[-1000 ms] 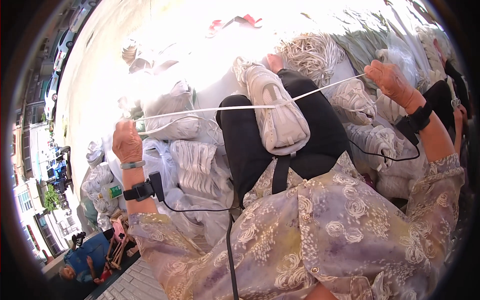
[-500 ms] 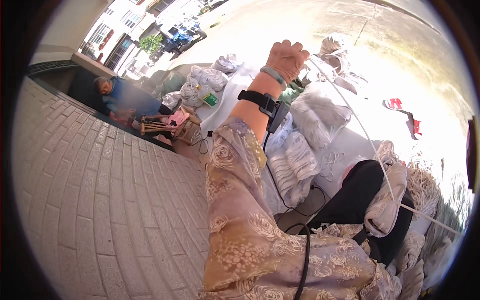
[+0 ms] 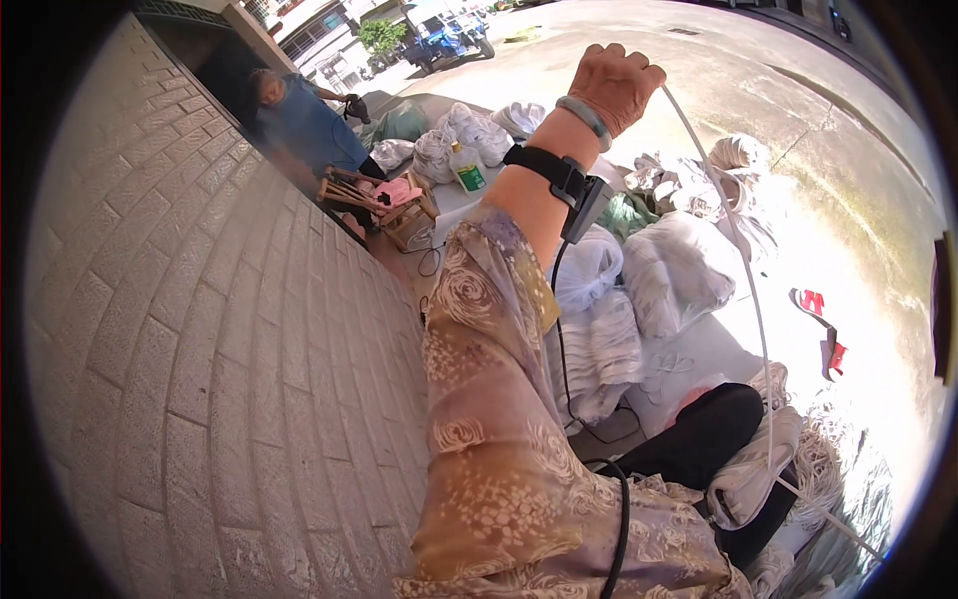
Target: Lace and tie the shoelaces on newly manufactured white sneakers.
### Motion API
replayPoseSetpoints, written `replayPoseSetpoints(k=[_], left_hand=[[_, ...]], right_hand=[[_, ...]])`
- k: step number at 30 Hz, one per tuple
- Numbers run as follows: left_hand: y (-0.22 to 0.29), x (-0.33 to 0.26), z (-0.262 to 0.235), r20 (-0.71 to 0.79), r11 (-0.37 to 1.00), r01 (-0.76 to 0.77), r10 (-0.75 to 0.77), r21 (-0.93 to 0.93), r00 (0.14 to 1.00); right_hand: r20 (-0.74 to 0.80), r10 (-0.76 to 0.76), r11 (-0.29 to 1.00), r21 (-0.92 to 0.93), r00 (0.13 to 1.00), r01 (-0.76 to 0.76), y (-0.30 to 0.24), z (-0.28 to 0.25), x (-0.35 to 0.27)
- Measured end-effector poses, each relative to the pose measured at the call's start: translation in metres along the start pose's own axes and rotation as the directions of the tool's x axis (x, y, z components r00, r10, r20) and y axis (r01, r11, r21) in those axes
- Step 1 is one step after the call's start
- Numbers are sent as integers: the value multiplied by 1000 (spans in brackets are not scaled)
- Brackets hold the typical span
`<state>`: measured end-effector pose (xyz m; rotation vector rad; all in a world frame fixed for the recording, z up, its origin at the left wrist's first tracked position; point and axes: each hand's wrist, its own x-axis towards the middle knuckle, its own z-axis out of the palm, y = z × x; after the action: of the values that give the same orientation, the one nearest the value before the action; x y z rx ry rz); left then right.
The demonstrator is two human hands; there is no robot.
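My left hand (image 3: 617,88) is raised at the end of an outstretched arm, its fingers curled into a fist around a white cord (image 3: 746,270). From the fist the cord hangs in a slack curve to a folded pale bundle of cord (image 3: 758,464) on my dark-trousered leg (image 3: 689,429). Another stretch of cord (image 3: 828,517) runs from the bundle toward the lower right rim. On my left wrist are a bangle and a black strap with a small box (image 3: 589,208), from which a black cable hangs. My right hand is out of the picture.
Plastic bags of white cord (image 3: 679,272) lie ahead, beside a bottle (image 3: 466,168) and a wooden stool (image 3: 404,225). A brick wall (image 3: 220,349) rises at left. A person in blue (image 3: 311,125) is beyond. Red-and-black sandals (image 3: 830,354) and loose cord (image 3: 823,459) lie at right.
The cord from my fist was straight and taut; now it bows. My view has shifted, so the surroundings sit lower and further right. The person in blue now holds out a dark thing.
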<state>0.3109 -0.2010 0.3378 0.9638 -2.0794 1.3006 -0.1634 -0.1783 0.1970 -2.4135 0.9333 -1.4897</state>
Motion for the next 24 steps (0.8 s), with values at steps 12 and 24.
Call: replayPoseSetpoints(k=[12, 24], left_hand=[[-29, -22, 5, -72, 979, 201, -198, 32, 977], [-43, -28, 38, 5, 879, 477, -477, 29, 879]], right_hand=[[38, 341, 926, 160, 939, -343, -15, -23, -82], [137, 641, 700, 299, 755, -649, -34, -48, -173]])
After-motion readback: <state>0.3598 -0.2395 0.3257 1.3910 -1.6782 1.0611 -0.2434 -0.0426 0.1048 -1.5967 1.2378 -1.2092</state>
